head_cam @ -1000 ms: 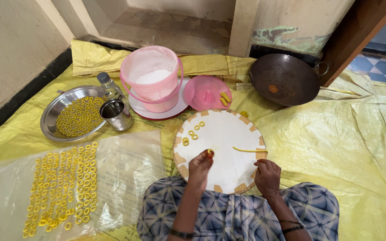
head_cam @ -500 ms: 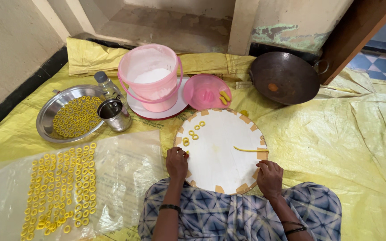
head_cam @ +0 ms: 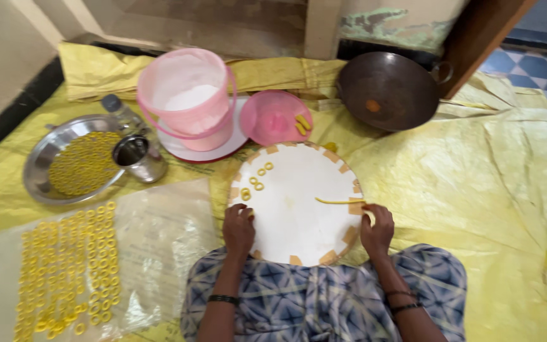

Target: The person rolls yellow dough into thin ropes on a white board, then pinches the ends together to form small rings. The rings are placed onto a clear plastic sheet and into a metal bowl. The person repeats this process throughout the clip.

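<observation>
Since the earlier frame, left hand [head_cam: 238,229] is resting curled on the round board [head_cam: 292,215]; right hand [head_cam: 377,228], fingers loosely bent, is lying nearer the dough strip [head_cam: 335,201], lengthwise left-right.

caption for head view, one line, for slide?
Both hands, left hand and right hand, rest on a round white board holding dough rings and a dough strip.

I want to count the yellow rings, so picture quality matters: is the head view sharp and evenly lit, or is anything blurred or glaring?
Head view: soft, even light, no hard shadows; slight motion blur throughout, so the dough rings on the clear plastic sheet smear together; mild glare on that sheet and the steel plate; both hands slightly blurred.
</observation>
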